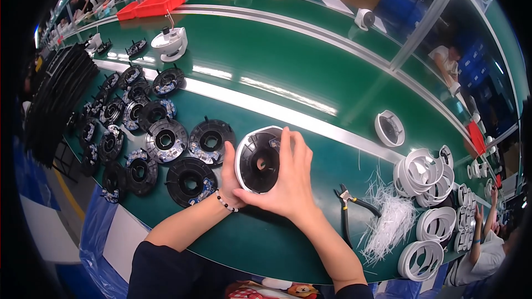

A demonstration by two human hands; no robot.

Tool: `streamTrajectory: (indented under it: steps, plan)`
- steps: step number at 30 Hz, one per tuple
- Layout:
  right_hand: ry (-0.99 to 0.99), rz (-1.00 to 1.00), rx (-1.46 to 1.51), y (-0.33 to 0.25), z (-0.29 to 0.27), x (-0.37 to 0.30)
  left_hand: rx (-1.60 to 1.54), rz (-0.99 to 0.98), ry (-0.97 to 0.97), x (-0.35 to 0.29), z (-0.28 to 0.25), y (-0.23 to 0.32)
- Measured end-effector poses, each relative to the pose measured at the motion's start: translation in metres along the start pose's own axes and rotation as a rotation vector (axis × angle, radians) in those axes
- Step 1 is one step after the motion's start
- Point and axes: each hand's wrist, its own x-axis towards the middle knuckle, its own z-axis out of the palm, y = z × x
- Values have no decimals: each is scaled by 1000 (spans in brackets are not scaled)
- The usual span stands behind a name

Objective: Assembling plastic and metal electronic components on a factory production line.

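Between both hands I hold a round white housing (pixel 240 161) with a black disc (pixel 260 170) set inside it; the disc has a hole in its middle. My left hand (pixel 229 180) grips the housing's left side, a beaded bracelet on its wrist. My right hand (pixel 289 180) wraps the right side, its fingers over the rim and its thumb across the lower edge. Left of my hands lie several black discs with small circuit boards, the nearest being one black disc (pixel 176 181). Cutting pliers (pixel 344 199) with black and yellow handles lie on the right.
Beside the pliers is a heap of white plastic strips (pixel 390 227). White rings (pixel 421 260) are stacked at the right, and a single white housing (pixel 390 128) rests on the conveyor. A white device (pixel 170 44) stands far left near red trays (pixel 160 3). Other people work along the line.
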Motion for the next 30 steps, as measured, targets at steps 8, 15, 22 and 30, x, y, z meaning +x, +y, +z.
streamTrajectory:
  steps: [8,15,22,30]
  plan:
    - [65,-156,51,6,9,5,41,-20,36,4,1,20]
    - [90,-190,12,2,17,-1,-65,-69,-222,-5,-18,27]
    - [239,-149,22,5,15,-10,30,-32,-71,-2,13,19]
    - [190,-124,-30,42,-65,-44,297,-202,318,107,31,29]
